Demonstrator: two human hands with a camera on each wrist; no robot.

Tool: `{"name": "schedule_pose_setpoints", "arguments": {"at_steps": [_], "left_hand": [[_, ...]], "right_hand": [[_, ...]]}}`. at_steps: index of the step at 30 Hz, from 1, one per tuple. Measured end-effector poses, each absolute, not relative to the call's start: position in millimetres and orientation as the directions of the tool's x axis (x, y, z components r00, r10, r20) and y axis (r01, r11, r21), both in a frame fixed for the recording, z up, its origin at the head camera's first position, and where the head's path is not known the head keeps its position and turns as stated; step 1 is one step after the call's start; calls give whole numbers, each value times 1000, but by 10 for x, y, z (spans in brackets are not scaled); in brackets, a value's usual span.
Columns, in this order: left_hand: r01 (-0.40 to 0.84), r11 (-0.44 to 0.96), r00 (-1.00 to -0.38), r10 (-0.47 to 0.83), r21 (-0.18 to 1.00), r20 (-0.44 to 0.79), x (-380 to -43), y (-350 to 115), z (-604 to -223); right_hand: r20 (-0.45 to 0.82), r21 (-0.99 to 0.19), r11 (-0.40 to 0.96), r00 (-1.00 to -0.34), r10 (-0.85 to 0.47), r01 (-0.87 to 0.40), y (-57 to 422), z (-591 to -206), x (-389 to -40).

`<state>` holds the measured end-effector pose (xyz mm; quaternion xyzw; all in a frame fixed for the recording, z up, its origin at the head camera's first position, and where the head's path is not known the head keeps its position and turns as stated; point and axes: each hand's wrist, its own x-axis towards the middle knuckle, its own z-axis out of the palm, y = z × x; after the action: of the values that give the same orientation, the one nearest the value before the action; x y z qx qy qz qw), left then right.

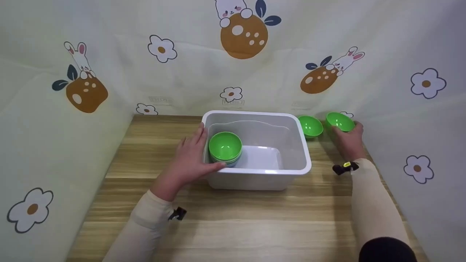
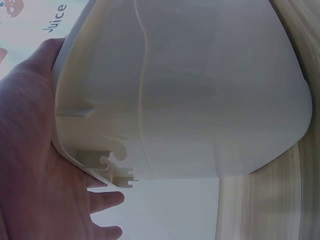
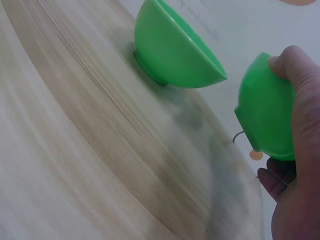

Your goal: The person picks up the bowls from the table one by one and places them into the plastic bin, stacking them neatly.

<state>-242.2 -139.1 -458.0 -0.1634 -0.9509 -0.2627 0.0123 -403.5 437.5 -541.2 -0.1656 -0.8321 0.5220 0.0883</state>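
Note:
At the far right of the head view, my right hand (image 1: pixel 350 141) grips a green bowl (image 1: pixel 338 122) between thumb and fingers. In the right wrist view this bowl (image 3: pixel 265 107) is tilted and off the table. Just left of it, a second green bowl (image 3: pixel 175 47) stands upright on the wood. My left hand (image 1: pixel 191 156) rests against the left front corner of a white plastic bin (image 1: pixel 255 182), its fingers extended along the left side and the thumb on the front rim. Inside the bin, at its left, sits a stack of bowls with a green bowl (image 1: pixel 225 146) on top.
The bin stands on a wood-grain table (image 1: pixel 247 222), near the back. A pale printed cloth (image 1: pixel 189 80) with flowers and rabbits rises behind and at both sides. The standing green bowl is close to the bin's right wall.

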Motion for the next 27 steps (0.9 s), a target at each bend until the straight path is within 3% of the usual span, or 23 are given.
{"name": "schedule_pose_setpoints", "arguments": {"at_steps": [6, 27], "left_hand": [[314, 814, -948, 302, 489, 105, -2420, -1392, -4580], [313, 809, -948, 302, 498, 105, -2411, -1382, -4564]], "right_hand": [[20, -877, 463, -952, 306, 130, 4337, -5285, -3941], [115, -876, 477, -990, 77, -65, 4061, -4841, -3693]]}}
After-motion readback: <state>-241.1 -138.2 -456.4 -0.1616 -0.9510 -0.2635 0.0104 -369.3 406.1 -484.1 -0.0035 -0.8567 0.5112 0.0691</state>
